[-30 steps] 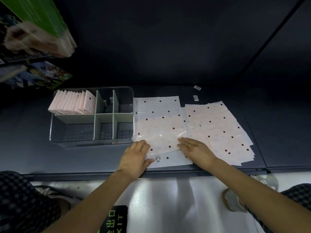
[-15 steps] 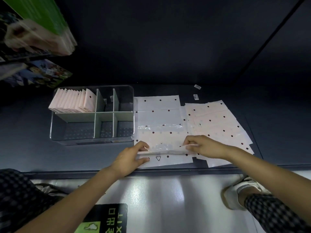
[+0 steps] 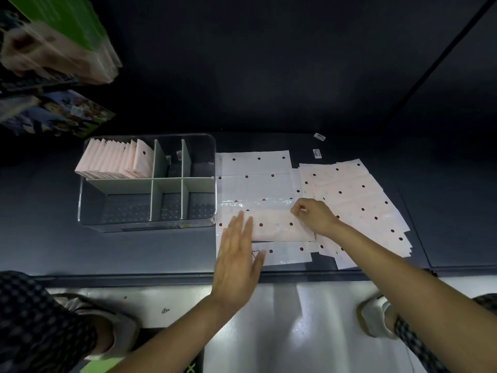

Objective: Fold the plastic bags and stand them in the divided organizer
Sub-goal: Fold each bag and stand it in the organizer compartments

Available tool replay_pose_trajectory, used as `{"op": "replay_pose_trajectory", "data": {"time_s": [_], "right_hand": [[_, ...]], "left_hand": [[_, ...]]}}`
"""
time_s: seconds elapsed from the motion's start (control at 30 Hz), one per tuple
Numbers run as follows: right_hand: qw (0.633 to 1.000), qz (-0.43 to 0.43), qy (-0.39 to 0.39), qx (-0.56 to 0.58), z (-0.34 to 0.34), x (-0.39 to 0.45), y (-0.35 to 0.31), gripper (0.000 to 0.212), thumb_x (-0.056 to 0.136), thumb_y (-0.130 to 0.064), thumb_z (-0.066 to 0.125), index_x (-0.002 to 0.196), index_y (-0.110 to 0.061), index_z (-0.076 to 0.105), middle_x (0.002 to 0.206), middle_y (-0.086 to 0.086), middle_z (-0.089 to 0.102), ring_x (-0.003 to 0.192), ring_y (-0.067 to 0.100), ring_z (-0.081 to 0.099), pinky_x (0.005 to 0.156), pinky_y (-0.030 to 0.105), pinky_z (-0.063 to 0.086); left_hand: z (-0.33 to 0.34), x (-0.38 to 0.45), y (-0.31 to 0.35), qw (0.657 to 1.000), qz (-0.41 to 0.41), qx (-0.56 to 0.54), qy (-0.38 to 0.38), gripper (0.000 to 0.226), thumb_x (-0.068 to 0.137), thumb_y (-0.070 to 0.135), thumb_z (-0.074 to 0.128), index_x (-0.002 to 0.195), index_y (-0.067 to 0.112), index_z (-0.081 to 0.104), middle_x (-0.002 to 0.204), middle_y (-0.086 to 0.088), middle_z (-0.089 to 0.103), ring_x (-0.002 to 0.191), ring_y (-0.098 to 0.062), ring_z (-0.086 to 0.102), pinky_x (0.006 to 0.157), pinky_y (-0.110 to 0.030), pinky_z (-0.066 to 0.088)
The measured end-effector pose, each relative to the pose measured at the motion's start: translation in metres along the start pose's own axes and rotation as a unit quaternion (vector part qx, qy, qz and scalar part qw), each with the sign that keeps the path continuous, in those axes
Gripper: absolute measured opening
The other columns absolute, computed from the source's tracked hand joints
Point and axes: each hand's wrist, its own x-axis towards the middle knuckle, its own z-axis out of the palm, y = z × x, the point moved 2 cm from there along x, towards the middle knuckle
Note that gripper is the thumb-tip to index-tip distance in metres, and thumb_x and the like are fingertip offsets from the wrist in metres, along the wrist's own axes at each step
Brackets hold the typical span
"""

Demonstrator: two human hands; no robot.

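Note:
A pink dotted plastic bag (image 3: 279,226) lies folded into a long strip on top of a flat white dotted bag (image 3: 255,168). My left hand (image 3: 238,254) lies flat, fingers spread, over the strip's left end. My right hand (image 3: 314,215) pinches the strip's upper right corner. A clear divided organizer (image 3: 148,223) stands to the left, and several folded pink bags (image 3: 115,160) stand upright in its back left compartment. The other compartments hold nothing that I can see.
A fanned pile of flat pink dotted bags (image 3: 360,200) lies right of my right hand. Two small labels (image 3: 317,153) lie at the back. Books and packages (image 3: 61,44) sit on a shelf at upper left. The dark shelf's front edge (image 3: 161,277) runs below.
The bag's near edge was lifted and folded away from me into a narrow strip. My left hand went from gripping the edge to pressing flat; my right hand moved up to the strip's far corner.

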Motion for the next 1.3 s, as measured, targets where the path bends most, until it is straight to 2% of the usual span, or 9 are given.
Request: {"op": "replay_pose_trajectory", "data": {"time_s": [0.13, 0.47, 0.63, 0.73, 0.8, 0.93, 1.03, 1.2, 1.3], "right_hand": [[1.000, 0.011, 0.003, -0.001, 0.001, 0.003, -0.001, 0.019, 0.096, -0.020, 0.047, 0.097, -0.009, 0.063, 0.116, 0.005, 0.064, 0.111, 0.022, 0.055, 0.096, 0.032, 0.043], [1.000, 0.018, 0.016, -0.019, 0.002, 0.004, 0.000, 0.019, 0.096, -0.016, 0.045, 0.100, -0.008, 0.062, 0.112, 0.007, 0.065, 0.107, 0.025, 0.056, 0.091, 0.032, 0.044], [0.948, -0.109, 0.242, -0.174, 0.014, -0.030, -0.020, 0.029, 0.094, -0.013, 0.048, 0.122, -0.008, 0.055, 0.123, 0.011, 0.056, 0.115, 0.030, 0.047, 0.096, 0.035, 0.037], [0.960, -0.230, 0.129, -0.098, 0.042, -0.047, -0.033, 0.042, 0.099, -0.016, 0.043, 0.139, -0.008, 0.040, 0.147, 0.008, 0.039, 0.138, 0.020, 0.031, 0.113, 0.026, 0.022], [0.968, -0.234, 0.038, -0.086, 0.062, -0.050, -0.033, 0.048, 0.101, -0.022, 0.036, 0.147, -0.014, 0.025, 0.155, 0.000, 0.023, 0.142, 0.006, 0.012, 0.112, 0.014, 0.006], [0.974, -0.194, 0.055, -0.103, 0.058, -0.046, -0.012, 0.051, 0.103, -0.026, 0.031, 0.149, -0.012, 0.015, 0.157, 0.003, 0.015, 0.145, 0.011, 0.008, 0.110, 0.010, -0.003], [0.976, -0.167, 0.073, -0.118, 0.042, -0.047, 0.012, 0.056, 0.101, -0.029, 0.036, 0.150, -0.011, 0.015, 0.157, 0.003, 0.014, 0.145, 0.011, 0.009, 0.112, 0.013, 0.001], [0.976, -0.173, 0.039, -0.129, 0.021, -0.055, 0.034, 0.067, 0.093, -0.030, 0.055, 0.148, -0.017, 0.019, 0.156, 0.001, 0.020, 0.142, 0.011, 0.019, 0.112, 0.017, 0.016], [0.951, -0.217, 0.055, -0.213, 0.010, -0.053, 0.036, 0.052, 0.094, -0.023, 0.054, 0.141, -0.009, 0.034, 0.153, 0.005, 0.028, 0.141, 0.014, 0.026, 0.111, 0.021, 0.025]], "left_hand": [[0.020, 0.020, -0.004, 0.981, 0.061, 0.148, -0.107, 0.069, 0.099, 0.048, 0.024, 0.149, 0.018, -0.012, 0.153, 0.002, -0.026, 0.142, -0.016, -0.024, 0.114, -0.032, -0.018], [0.038, 0.034, -0.029, 0.936, 0.082, 0.267, -0.213, 0.071, 0.082, 0.068, -0.006, 0.135, 0.032, -0.037, 0.137, -0.009, -0.049, 0.128, -0.028, -0.044, 0.112, -0.046, -0.021], [0.040, 0.033, -0.028, 0.937, 0.080, 0.264, -0.214, 0.067, 0.077, 0.070, -0.013, 0.131, 0.042, -0.041, 0.137, -0.012, -0.048, 0.125, -0.031, -0.047, 0.111, -0.049, -0.021], [0.040, 0.033, -0.026, 0.935, 0.081, 0.269, -0.218, 0.067, 0.073, 0.070, -0.019, 0.131, 0.043, -0.038, 0.139, -0.015, -0.045, 0.124, -0.031, -0.049, 0.111, -0.049, -0.022], [0.039, 0.034, -0.025, 0.934, 0.076, 0.268, -0.225, 0.068, 0.070, 0.071, -0.020, 0.131, 0.041, -0.031, 0.141, -0.014, -0.043, 0.121, -0.030, -0.051, 0.110, -0.048, -0.024], [0.037, 0.036, -0.026, 0.924, 0.070, 0.299, -0.227, 0.070, 0.070, 0.074, -0.017, 0.130, 0.044, -0.035, 0.147, -0.019, -0.036, 0.129, -0.038, -0.042, 0.111, -0.050, -0.020], [0.032, 0.039, -0.028, 0.929, 0.049, 0.295, -0.218, 0.071, 0.076, 0.079, 0.000, 0.133, 0.050, -0.032, 0.150, -0.019, -0.030, 0.138, -0.042, -0.026, 0.113, -0.050, -0.013], [0.030, 0.038, -0.031, 0.933, 0.048, 0.279, -0.222, 0.071, 0.081, 0.078, 0.010, 0.133, 0.051, -0.031, 0.149, -0.019, -0.033, 0.135, -0.043, -0.031, 0.115, -0.051, -0.014], [0.029, 0.039, -0.030, 0.931, 0.048, 0.275, -0.237, 0.072, 0.083, 0.077, 0.013, 0.134, 0.050, -0.029, 0.148, -0.020, -0.034, 0.134, -0.043, -0.033, 0.115, -0.052, -0.012]]}}
